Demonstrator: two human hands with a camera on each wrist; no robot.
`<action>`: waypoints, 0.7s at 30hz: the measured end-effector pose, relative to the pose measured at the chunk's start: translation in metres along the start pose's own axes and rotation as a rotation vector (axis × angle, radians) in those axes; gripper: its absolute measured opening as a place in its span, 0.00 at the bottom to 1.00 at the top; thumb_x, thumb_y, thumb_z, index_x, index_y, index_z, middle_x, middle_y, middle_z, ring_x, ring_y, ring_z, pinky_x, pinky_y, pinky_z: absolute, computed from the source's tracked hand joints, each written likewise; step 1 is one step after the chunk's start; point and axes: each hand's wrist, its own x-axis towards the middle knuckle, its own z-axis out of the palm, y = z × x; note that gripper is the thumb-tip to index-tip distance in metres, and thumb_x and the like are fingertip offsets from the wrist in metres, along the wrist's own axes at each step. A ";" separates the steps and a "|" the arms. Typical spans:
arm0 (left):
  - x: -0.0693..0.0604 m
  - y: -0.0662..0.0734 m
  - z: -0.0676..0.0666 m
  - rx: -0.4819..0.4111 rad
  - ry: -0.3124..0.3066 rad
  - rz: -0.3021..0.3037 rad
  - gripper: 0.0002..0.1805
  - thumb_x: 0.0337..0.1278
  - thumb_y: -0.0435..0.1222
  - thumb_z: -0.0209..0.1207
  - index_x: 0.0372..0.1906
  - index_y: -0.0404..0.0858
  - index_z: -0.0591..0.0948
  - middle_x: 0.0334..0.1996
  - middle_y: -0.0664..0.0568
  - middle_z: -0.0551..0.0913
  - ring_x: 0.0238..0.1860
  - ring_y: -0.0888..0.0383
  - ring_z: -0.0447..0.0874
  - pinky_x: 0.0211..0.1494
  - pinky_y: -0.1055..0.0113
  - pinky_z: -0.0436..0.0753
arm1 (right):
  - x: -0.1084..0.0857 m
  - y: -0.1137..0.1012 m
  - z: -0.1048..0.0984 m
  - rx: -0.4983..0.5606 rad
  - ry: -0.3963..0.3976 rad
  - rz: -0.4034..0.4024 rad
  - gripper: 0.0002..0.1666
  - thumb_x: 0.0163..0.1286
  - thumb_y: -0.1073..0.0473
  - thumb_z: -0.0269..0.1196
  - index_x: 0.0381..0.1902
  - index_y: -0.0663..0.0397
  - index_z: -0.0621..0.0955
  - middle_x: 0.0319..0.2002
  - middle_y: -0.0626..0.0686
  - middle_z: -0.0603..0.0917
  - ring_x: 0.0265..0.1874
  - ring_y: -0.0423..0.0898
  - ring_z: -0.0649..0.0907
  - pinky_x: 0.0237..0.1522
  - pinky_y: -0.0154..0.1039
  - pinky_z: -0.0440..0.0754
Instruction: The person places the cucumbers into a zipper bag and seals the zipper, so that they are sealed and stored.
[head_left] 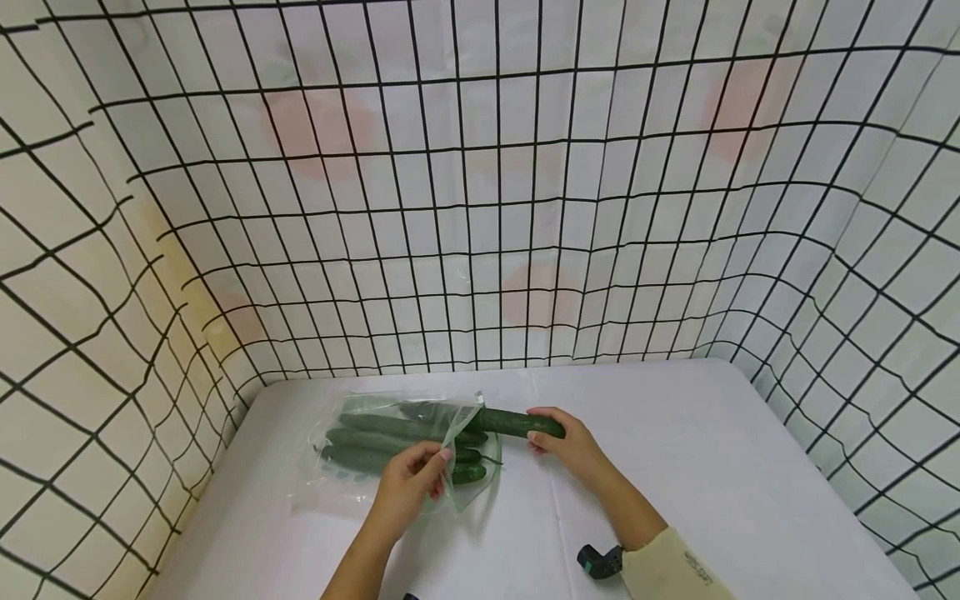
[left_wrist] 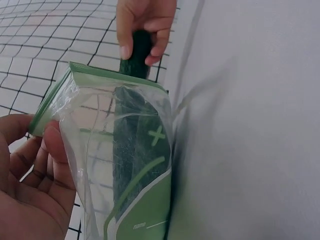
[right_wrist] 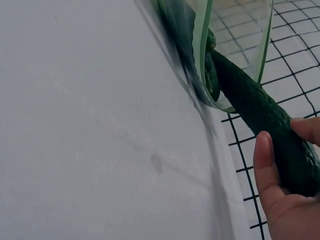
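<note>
A clear zip bag (head_left: 315, 483) with green edging and green print lies on the white table, several cucumbers (head_left: 360, 437) inside it. At the bag's mouth, my left hand (head_left: 411, 483) pinches the green-edged rim (left_wrist: 47, 102) between thumb and fingers, which keeps the opening apart. My right hand (head_left: 566, 437) grips one end of another cucumber (head_left: 513, 422) from the right. That cucumber's far end is inside the bag mouth, as the right wrist view also shows. In the left wrist view, the right fingers (left_wrist: 157, 42) wrap round its outer end.
Black wire mesh (head_left: 495, 250) walls the table (head_left: 660, 467) at the back and both sides, with pale cloth behind it. A small black device (head_left: 600, 562) sits by the right wrist, beside a cream sleeve (head_left: 671, 567).
</note>
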 end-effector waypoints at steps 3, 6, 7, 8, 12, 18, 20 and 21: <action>0.000 -0.001 0.000 0.000 0.010 -0.002 0.14 0.65 0.44 0.65 0.40 0.36 0.84 0.27 0.44 0.82 0.21 0.59 0.78 0.26 0.69 0.82 | -0.002 0.001 -0.002 0.017 -0.007 0.012 0.29 0.72 0.62 0.65 0.69 0.58 0.73 0.47 0.64 0.87 0.43 0.47 0.88 0.47 0.37 0.87; 0.000 -0.001 0.001 0.001 0.012 -0.007 0.14 0.65 0.44 0.65 0.40 0.35 0.84 0.27 0.44 0.82 0.22 0.59 0.78 0.26 0.69 0.82 | -0.005 0.003 -0.002 0.032 -0.011 0.008 0.29 0.74 0.63 0.62 0.71 0.60 0.70 0.48 0.65 0.86 0.45 0.51 0.88 0.50 0.37 0.87; 0.000 -0.001 0.001 0.001 0.011 -0.008 0.14 0.65 0.44 0.65 0.40 0.35 0.84 0.28 0.44 0.82 0.22 0.59 0.78 0.26 0.69 0.82 | -0.006 0.004 -0.002 0.038 -0.012 -0.001 0.30 0.75 0.63 0.61 0.71 0.61 0.69 0.49 0.66 0.86 0.46 0.53 0.88 0.51 0.38 0.87; 0.000 -0.001 0.001 0.000 0.010 -0.009 0.14 0.65 0.44 0.65 0.41 0.35 0.84 0.28 0.44 0.82 0.22 0.59 0.78 0.26 0.69 0.82 | -0.006 0.004 -0.002 0.046 -0.008 -0.009 0.30 0.75 0.63 0.61 0.71 0.62 0.68 0.48 0.66 0.85 0.47 0.54 0.88 0.51 0.38 0.87; 0.001 -0.002 0.001 -0.001 0.003 -0.010 0.15 0.65 0.44 0.65 0.41 0.35 0.84 0.28 0.44 0.82 0.22 0.59 0.78 0.26 0.70 0.82 | -0.008 0.007 0.001 0.090 0.010 -0.029 0.30 0.75 0.61 0.61 0.70 0.65 0.68 0.50 0.69 0.84 0.47 0.55 0.88 0.53 0.40 0.87; 0.001 -0.005 0.001 -0.001 -0.015 -0.029 0.19 0.65 0.46 0.65 0.44 0.31 0.83 0.28 0.45 0.82 0.22 0.59 0.78 0.27 0.69 0.82 | -0.006 0.009 0.007 0.162 0.027 -0.022 0.28 0.76 0.62 0.60 0.69 0.66 0.69 0.52 0.74 0.82 0.44 0.46 0.88 0.51 0.35 0.88; 0.001 -0.005 0.001 -0.001 -0.016 -0.036 0.20 0.65 0.46 0.65 0.45 0.31 0.83 0.29 0.45 0.82 0.23 0.59 0.78 0.27 0.69 0.82 | -0.005 0.009 0.009 0.172 0.028 -0.020 0.28 0.76 0.61 0.60 0.69 0.66 0.70 0.51 0.75 0.82 0.43 0.45 0.88 0.50 0.34 0.88; 0.001 -0.005 0.001 -0.001 -0.016 -0.039 0.20 0.65 0.46 0.65 0.45 0.31 0.83 0.29 0.45 0.82 0.23 0.59 0.78 0.27 0.69 0.82 | -0.004 0.009 0.010 0.172 0.029 -0.022 0.28 0.76 0.60 0.60 0.69 0.66 0.70 0.51 0.75 0.82 0.42 0.44 0.88 0.49 0.34 0.88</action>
